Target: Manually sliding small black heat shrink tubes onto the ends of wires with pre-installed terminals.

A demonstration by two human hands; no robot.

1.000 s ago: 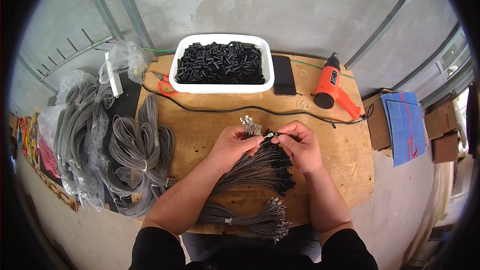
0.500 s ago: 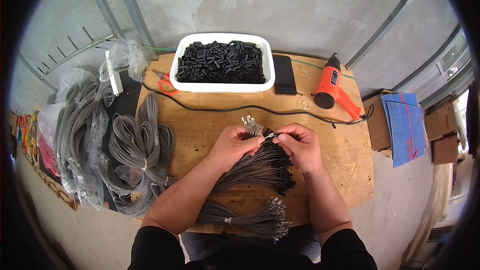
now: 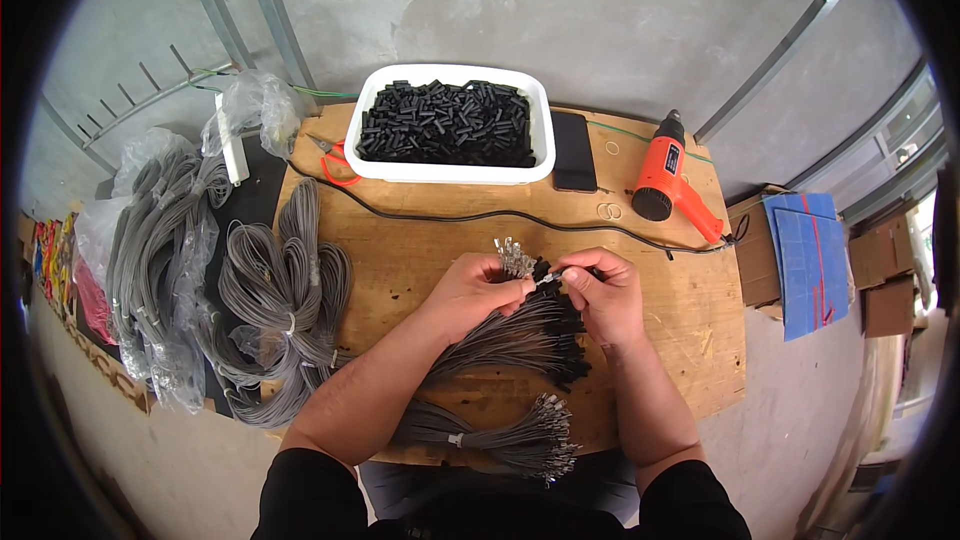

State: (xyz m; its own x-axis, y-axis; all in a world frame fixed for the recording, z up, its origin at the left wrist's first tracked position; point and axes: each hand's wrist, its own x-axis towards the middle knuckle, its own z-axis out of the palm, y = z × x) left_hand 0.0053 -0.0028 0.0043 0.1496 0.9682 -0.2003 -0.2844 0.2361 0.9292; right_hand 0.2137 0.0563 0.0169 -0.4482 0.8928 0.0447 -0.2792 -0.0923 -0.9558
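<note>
My left hand (image 3: 472, 290) is closed around a bunch of thin grey wires, whose bare metal terminals (image 3: 514, 256) stick up past the fingers. Between its thumb and forefinger a single wire with a metal terminal (image 3: 546, 278) points to the right. My right hand (image 3: 608, 292) pinches a small black sleeve at that terminal's end; the fingertips partly cover it. Beneath both hands, grey wires (image 3: 490, 338) fan out, their right ends capped with black sleeves (image 3: 570, 355). Closer to me lies another tied wire bundle (image 3: 470, 440) with bare terminals.
A white tub (image 3: 450, 176) full of short black sleeves stands at the back, beside a phone (image 3: 573, 152) and orange-handled cutters (image 3: 337, 165). An orange heat gun (image 3: 660, 175) lies right, its black cord (image 3: 480, 223) crossing the table. Coiled grey wire bundles (image 3: 270, 280) fill the left.
The terminal and the black sleeve are closer together, with my right fingers now over the terminal's end. Both hands have barely shifted, and the view has moved slightly.
</note>
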